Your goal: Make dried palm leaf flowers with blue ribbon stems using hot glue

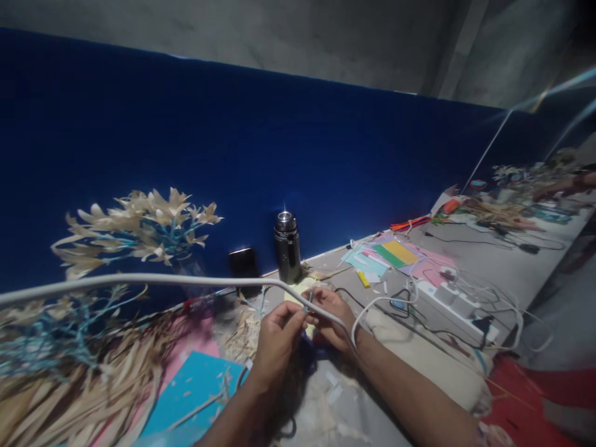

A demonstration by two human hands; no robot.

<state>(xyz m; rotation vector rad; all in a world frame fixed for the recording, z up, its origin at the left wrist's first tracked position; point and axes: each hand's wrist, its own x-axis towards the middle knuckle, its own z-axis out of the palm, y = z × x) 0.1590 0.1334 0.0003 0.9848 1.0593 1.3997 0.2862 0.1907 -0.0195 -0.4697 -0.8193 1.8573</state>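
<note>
A small bluish piece [311, 297] is pinched in the grip of left hand [280, 334] and right hand [332, 318], apparently for steadiness.

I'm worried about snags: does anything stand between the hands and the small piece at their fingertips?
Nothing visible separates the left hand or right hand from the small piece, but the white cable crosses before the right hand, nearer the camera.
</note>
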